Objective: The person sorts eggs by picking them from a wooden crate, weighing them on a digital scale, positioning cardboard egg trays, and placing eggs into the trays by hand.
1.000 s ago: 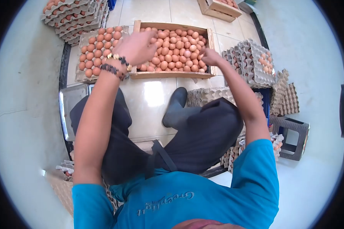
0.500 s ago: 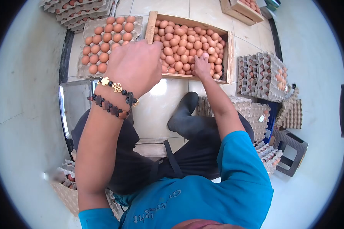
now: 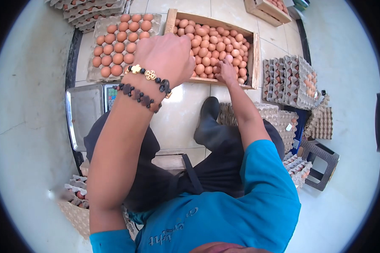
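The right hand [image 3: 227, 72] bends its fingers over eggs [image 3: 203, 52] heaped within the wooden crate [image 3: 171, 20]. The left hand [image 3: 169, 55] overlaps the tray [image 3: 102, 26], whose cups separate eggs. Neither hand's grip can be confirmed.

Eggs [image 3: 214, 40] lie in a crate [image 3: 255, 59], an egg tray [image 3: 93, 75] left, stacked trays [image 3: 283, 82] right, a scale [image 3: 86, 109] before the egg tray.

The glossy tiled floor [image 3: 177, 126] bears a wooden crate [image 3: 255, 63] of eggs [image 3: 213, 47], an egg tray [image 3: 92, 74] and a boot [image 3: 209, 113].
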The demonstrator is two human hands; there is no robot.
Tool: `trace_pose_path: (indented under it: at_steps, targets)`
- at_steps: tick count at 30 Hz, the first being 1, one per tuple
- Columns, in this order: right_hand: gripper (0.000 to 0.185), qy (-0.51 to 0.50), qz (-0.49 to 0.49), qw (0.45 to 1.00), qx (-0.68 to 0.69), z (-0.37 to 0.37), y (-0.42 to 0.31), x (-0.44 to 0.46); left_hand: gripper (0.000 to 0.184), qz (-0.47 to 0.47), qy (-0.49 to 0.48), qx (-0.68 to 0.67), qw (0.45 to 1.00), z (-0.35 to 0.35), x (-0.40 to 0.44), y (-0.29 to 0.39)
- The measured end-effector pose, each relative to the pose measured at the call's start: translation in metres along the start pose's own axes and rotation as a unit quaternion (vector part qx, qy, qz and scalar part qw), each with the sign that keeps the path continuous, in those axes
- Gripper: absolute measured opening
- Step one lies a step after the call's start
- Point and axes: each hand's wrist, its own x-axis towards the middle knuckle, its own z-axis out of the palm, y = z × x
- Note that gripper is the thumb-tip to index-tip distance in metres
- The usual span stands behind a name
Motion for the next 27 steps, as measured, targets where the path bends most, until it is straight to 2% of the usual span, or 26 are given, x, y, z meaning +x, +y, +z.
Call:
trace_pose_path:
  at_steps: [2, 5, 8, 9, 10, 12, 14, 16, 20, 21, 24, 26, 27]
  targets:
    - [0.049, 0.002, 0.003, 1.0, 0.012, -0.004, 0.001, 0.002, 0.035, -0.01, -0.016, -0.002, 1.0, 0.0, 0.004, -0.001]
    - [0.05, -0.041, 0.035, 0.996, 0.073, -0.017, 0.001, 0.004, 0.037, -0.018, 0.0, -0.007, 1.0, 0.001, 0.004, -0.006]
    - [0.05, -0.005, 0.068, 0.983, 0.172, -0.015, 0.011, 0.01, 0.036, -0.039, -0.002, 0.012, 0.999, -0.005, 0.003, -0.006]
    - [0.05, 0.034, 0.048, 0.97, 0.236, -0.017, 0.011, 0.009, 0.036, -0.045, -0.002, 0.006, 0.999, -0.007, 0.004, -0.004]
    - [0.044, 0.017, 0.075, 0.938, 0.337, -0.024, 0.016, 0.008, 0.036, -0.052, -0.003, 0.001, 0.999, -0.009, 0.004, -0.003]
    - [0.033, -0.022, 0.12, 0.838, 0.532, -0.032, 0.017, 0.009, 0.035, -0.062, 0.005, 0.001, 0.998, -0.008, 0.004, -0.006]
    - [0.018, -0.076, 0.185, 0.654, 0.73, -0.045, 0.008, 0.015, 0.034, -0.062, 0.028, 0.009, 0.998, -0.001, 0.009, -0.005]
    - [0.028, -0.113, 0.137, 0.489, 0.854, -0.069, -0.01, 0.003, 0.027, -0.054, 0.04, 0.014, 0.998, 0.003, 0.009, 0.006]
    - [0.05, -0.262, 0.023, 0.378, 0.888, -0.087, -0.049, 0.031, 0.016, -0.007, 0.034, 0.034, 0.999, 0.013, 0.0, 0.042]
    - [0.058, -0.281, -0.002, 0.375, 0.883, -0.106, -0.072, 0.025, 0.016, 0.006, 0.062, 0.043, 0.997, 0.023, -0.002, 0.053]
    - [0.056, -0.329, -0.045, 0.363, 0.871, -0.11, -0.116, 0.031, 0.017, 0.023, 0.091, 0.081, 0.992, 0.043, -0.016, 0.087]
    - [0.055, -0.36, -0.072, 0.355, 0.86, -0.11, -0.142, 0.034, 0.02, 0.077, -0.019, 0.016, 0.997, 0.045, -0.017, 0.099]
    - [0.055, -0.376, -0.084, 0.35, 0.854, -0.111, -0.156, 0.034, 0.019, 0.092, -0.017, 0.001, 0.996, 0.051, -0.019, 0.104]
